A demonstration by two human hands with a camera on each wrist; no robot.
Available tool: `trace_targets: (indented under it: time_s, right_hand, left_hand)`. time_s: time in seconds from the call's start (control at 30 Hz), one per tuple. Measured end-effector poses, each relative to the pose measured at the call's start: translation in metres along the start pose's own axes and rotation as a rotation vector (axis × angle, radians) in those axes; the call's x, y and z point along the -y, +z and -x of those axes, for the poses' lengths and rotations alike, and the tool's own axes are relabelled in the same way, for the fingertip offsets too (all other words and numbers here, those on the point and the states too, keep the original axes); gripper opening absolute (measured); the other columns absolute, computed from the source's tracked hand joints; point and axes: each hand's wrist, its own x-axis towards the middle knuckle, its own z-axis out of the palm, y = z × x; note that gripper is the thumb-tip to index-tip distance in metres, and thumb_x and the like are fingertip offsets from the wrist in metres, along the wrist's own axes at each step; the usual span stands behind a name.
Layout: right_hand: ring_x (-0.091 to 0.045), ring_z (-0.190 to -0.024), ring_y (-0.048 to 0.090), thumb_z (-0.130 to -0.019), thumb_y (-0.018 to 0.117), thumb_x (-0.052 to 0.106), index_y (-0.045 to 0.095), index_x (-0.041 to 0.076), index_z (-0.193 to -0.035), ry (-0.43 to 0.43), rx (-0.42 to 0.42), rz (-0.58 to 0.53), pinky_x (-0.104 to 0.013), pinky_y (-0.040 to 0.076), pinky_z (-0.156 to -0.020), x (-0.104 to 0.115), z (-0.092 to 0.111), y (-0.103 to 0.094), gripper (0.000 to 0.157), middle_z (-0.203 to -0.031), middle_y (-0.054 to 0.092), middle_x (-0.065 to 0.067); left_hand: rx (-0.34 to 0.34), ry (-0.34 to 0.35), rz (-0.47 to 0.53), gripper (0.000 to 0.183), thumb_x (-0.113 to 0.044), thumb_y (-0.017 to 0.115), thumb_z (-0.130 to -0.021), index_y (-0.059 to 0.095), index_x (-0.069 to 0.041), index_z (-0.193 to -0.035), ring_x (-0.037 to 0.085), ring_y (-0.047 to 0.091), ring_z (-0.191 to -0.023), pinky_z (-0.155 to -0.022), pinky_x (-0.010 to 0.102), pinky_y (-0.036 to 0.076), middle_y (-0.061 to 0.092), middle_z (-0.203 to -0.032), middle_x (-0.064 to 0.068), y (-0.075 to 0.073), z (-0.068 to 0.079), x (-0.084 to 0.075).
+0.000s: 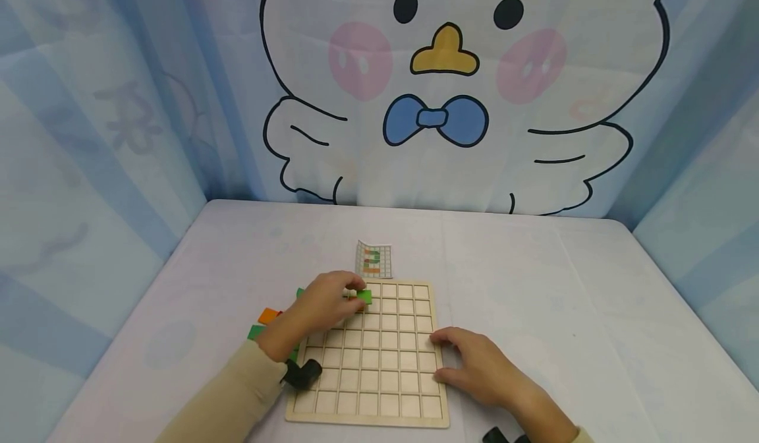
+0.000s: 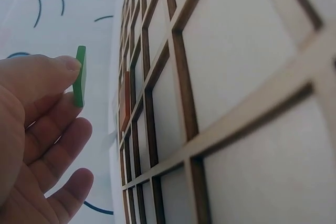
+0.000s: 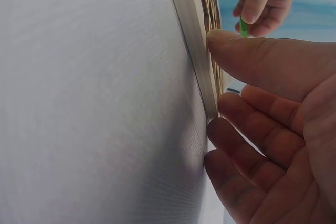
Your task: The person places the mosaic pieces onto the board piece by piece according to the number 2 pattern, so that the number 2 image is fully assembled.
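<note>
A square-gridded wooden board (image 1: 389, 380) lies on the table before me. Over its far rows, my left hand (image 1: 325, 302) pinches a thin green tile (image 1: 365, 296) between thumb and index finger. In the left wrist view the green tile (image 2: 80, 77) stands on edge, apart from the grid, with the other fingers loosely bent. An orange-red tile (image 2: 125, 100) sits in the grid close by. My right hand (image 1: 481, 366) rests at the board's right edge, thumb and fingertips against the rim, fingers relaxed and gripping nothing.
Just beyond the board lies a small card (image 1: 374, 260) with a printed grid and coloured pattern. Loose orange (image 1: 269, 316) and green tiles (image 1: 255, 331) lie left of the board, partly hidden by my left arm. A curtain (image 1: 439, 173) hangs behind the table.
</note>
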Motion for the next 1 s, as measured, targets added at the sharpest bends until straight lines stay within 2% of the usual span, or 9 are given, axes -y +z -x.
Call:
trace_targets:
  time_s: [0.2, 0.33, 0.73, 1.0]
  right_hand:
    - [-0.025, -0.121, 0.058, -0.086, 0.078, 0.03, 0.063, 0.009, -0.127, 0.004, 0.002, -0.006, -0.052, 0.043, -0.101, 0.0, 0.0, 0.0, 0.048, -0.126, 0.064, 0.001]
    - [-0.026, -0.123, 0.057, -0.086, 0.078, 0.03, 0.062, 0.009, -0.128, 0.005, 0.004, -0.011, -0.052, 0.043, -0.102, -0.001, -0.001, 0.0, 0.049, -0.127, 0.064, 0.0]
    - [-0.026, -0.121, 0.058, -0.085, 0.079, 0.027, 0.063, 0.008, -0.126, 0.007, -0.009, 0.002, -0.052, 0.043, -0.102, 0.0, 0.0, 0.001, 0.047, -0.126, 0.065, 0.0]
    - [-0.026, -0.122, 0.058, -0.086, 0.078, 0.028, 0.063, 0.007, -0.127, -0.009, -0.006, 0.0, -0.051, 0.043, -0.102, -0.001, 0.0, 0.001, 0.048, -0.126, 0.064, -0.001]
  left_hand:
    - [0.016, 0.014, -0.022, 0.024, -0.016, 0.074, -0.093, 0.07, -0.007, -0.114, 0.026, 0.064, -0.108, -0.088, 0.042, 0.054, 0.068, -0.114, 0.006, 0.004, -0.004, 0.002]
    - [0.025, 0.0, -0.024, 0.024, -0.017, 0.075, -0.092, 0.07, -0.007, -0.113, 0.025, 0.065, -0.108, -0.089, 0.041, 0.054, 0.068, -0.114, 0.006, 0.005, -0.006, 0.002]
    - [0.065, 0.01, -0.015, 0.024, -0.017, 0.073, -0.093, 0.069, -0.006, -0.114, 0.022, 0.066, -0.106, -0.09, 0.038, 0.054, 0.068, -0.114, 0.005, 0.009, -0.011, 0.001]
    - [0.054, 0.025, -0.039, 0.023, -0.019, 0.074, -0.092, 0.07, -0.006, -0.112, 0.021, 0.065, -0.102, -0.089, 0.039, 0.053, 0.069, -0.11, 0.005, 0.013, -0.013, 0.0]
